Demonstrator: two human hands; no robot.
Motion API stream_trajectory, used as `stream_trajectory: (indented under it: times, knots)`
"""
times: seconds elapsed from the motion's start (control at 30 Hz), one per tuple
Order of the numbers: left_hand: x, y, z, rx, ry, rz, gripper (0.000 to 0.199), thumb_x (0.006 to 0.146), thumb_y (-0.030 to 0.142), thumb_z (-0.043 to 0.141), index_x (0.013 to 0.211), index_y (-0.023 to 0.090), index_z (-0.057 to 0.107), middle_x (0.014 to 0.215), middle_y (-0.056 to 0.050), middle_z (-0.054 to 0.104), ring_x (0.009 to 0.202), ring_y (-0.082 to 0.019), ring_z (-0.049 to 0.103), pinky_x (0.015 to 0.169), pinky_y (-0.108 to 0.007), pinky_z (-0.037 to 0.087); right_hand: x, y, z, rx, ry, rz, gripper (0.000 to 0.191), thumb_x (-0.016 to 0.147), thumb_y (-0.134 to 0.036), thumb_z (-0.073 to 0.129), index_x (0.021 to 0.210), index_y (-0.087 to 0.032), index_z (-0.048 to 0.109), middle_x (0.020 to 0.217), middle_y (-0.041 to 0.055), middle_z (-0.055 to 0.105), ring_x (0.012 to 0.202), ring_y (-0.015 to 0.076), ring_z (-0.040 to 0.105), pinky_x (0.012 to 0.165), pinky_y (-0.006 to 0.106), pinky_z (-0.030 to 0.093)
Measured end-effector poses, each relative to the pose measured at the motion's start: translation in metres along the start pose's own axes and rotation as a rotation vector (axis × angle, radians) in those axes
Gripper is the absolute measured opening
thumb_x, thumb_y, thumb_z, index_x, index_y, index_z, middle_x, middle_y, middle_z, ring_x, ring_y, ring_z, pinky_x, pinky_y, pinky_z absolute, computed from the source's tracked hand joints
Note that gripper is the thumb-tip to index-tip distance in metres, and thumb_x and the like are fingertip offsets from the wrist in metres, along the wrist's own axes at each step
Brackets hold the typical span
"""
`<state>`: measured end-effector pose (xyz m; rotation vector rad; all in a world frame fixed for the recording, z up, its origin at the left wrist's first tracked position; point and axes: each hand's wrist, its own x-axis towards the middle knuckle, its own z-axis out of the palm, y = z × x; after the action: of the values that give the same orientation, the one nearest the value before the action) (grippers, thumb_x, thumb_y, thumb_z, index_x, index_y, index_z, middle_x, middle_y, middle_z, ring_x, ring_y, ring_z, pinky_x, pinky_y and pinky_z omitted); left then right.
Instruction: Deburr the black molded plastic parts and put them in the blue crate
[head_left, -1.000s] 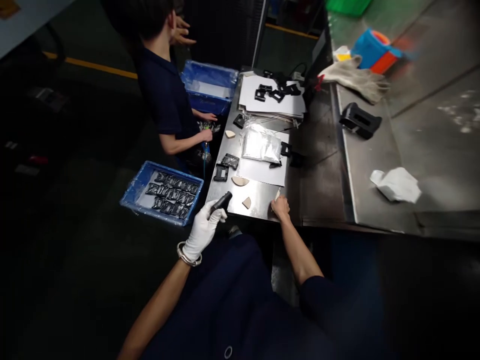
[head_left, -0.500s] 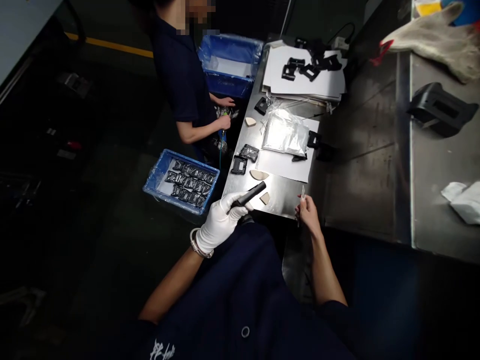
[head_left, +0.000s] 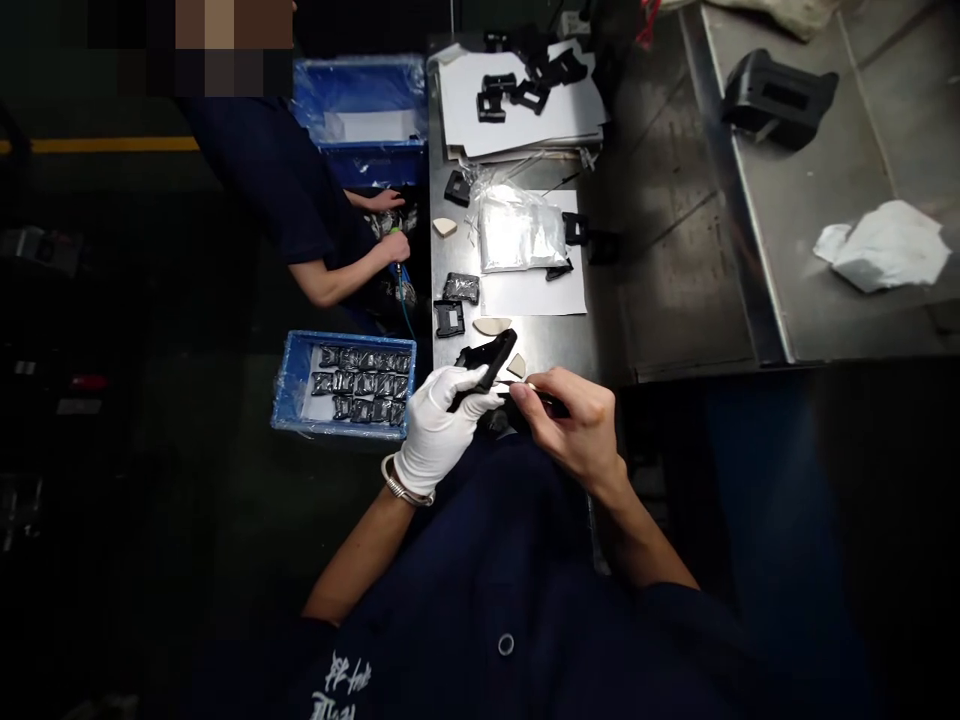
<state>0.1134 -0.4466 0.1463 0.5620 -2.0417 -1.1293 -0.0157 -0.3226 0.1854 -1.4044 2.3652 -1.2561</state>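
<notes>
While a broad metal side desk (head_left: 817, 325) occupies the right, the desk (head_left: 559, 335) lies in the middle, before the person's body. To its left stands a co-worker (head_left: 255, 180) in a dark shirt. On this side are also two blue boxes: the far box (head_left: 367, 165), and the near box (head_left: 356, 431), which contains rows of wrapped parts (head_left: 364, 383).

A paper stack (head_left: 465, 105) takes the far end of the desk, with loose black parts (head_left: 532, 95) lying upon it. Nearer, a white sheet (head_left: 525, 297) is partly covered by a shiny bag (head_left: 521, 235). A white wad (head_left: 889, 245) and a dark casing (head_left: 780, 95) rest on the side desk.

The right hand (head_left: 577, 420), which is bare, pinches a thin tool (head_left: 505, 383). The left hand (head_left: 439, 425), in a white glove, grips a black part (head_left: 495, 358) above the near end of the desk, and so they hide some of this end. The tool is just beside the black part; whether they touch, I cannot tell. Around them lie three small beige pieces, one (head_left: 517, 366) just beyond the tool, another (head_left: 493, 326) behind the black part, the last (head_left: 445, 227) near the left edge.
</notes>
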Motion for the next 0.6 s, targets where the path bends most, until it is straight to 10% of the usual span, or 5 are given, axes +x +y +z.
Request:
stream_trajectory:
  times: [0.6]
  knots:
    - [-0.018,0.005,-0.004,0.166,0.015,0.076,0.018,0.088,0.029,0.070,0.102,0.018,0.070,0.093,-0.005,0.073,0.088,-0.016,0.070,0.083,-0.031,0.058,-0.023,-0.016,0.015,-0.108,0.108,0.033,0.035,0.088,-0.045,0.067,0.065,-0.018,0.063,0.057,-0.0018,0.061,0.050,0.0079,0.052,0.053,0.025,0.034]
